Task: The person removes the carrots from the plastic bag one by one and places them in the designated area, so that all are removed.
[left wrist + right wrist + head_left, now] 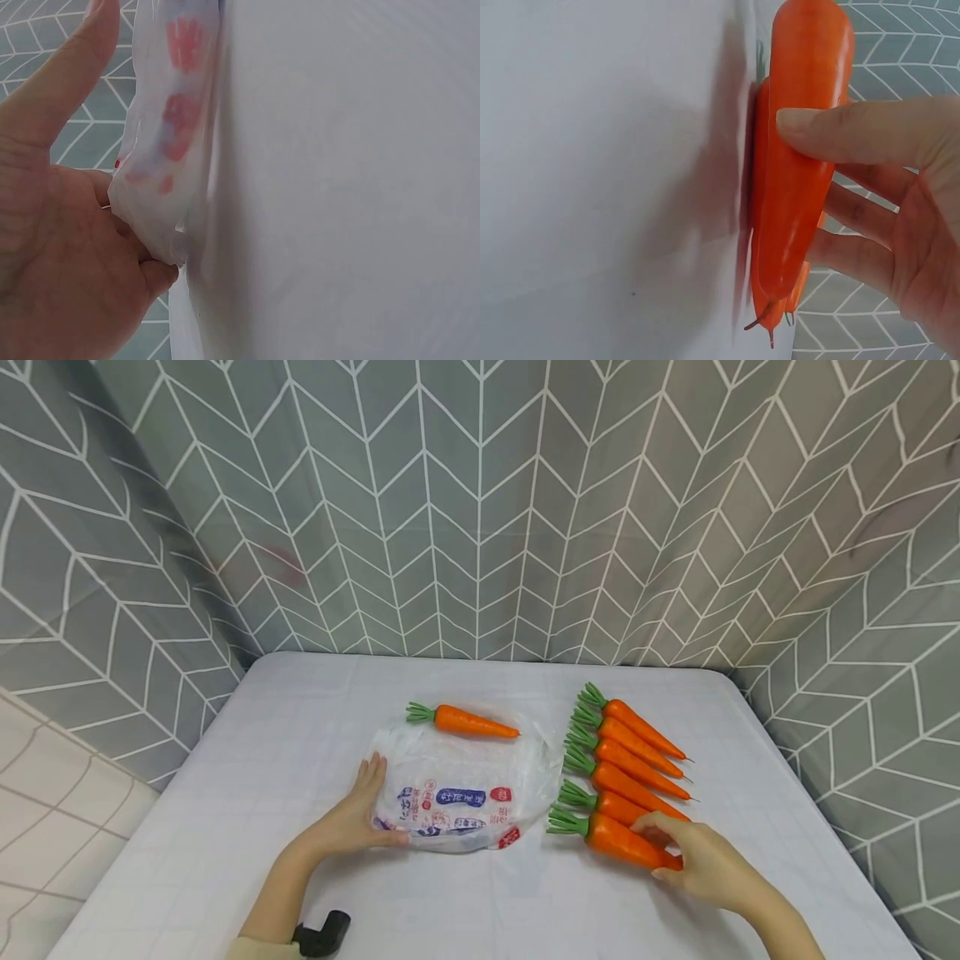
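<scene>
My right hand (705,860) grips the nearest carrot (618,842) of a slanted row, thumb on one side and fingers on the other. In the right wrist view this carrot (799,195) is held above the cloth, its tip pointing down the frame. My left hand (352,818) rests at the left edge of a white printed plastic bag (472,768), thumb and fingers spread apart. The left wrist view shows the bag (169,112) beside the palm, with some fingertips hidden behind it. A single carrot (468,722) lies on the bag's far edge.
Several more carrots (637,764) with green tops lie side by side at the right, tops toward the bag. A white cloth (300,710) covers the table. Grey curtains (480,510) with white zigzag lines hang behind the table and at its sides.
</scene>
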### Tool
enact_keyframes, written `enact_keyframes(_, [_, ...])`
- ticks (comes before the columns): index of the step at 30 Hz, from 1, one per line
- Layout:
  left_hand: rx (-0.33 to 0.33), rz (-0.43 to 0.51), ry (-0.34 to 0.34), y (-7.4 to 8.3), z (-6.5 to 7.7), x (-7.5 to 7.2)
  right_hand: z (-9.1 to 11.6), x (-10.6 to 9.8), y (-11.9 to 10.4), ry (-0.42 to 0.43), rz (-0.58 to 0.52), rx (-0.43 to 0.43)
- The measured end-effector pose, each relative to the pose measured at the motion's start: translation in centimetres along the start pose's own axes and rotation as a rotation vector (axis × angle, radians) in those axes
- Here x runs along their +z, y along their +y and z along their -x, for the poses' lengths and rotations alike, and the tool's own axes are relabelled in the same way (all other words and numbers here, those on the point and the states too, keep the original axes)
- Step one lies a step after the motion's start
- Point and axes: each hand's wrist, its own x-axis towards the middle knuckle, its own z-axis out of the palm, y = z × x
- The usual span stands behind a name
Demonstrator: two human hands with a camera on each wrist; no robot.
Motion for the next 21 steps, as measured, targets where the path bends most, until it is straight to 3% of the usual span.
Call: enact_keyframes(21, [0.005, 0.005, 0.002, -0.1, 0.0, -0.1, 0.6, 1.1, 0.4, -0.018, 0.098, 0.154])
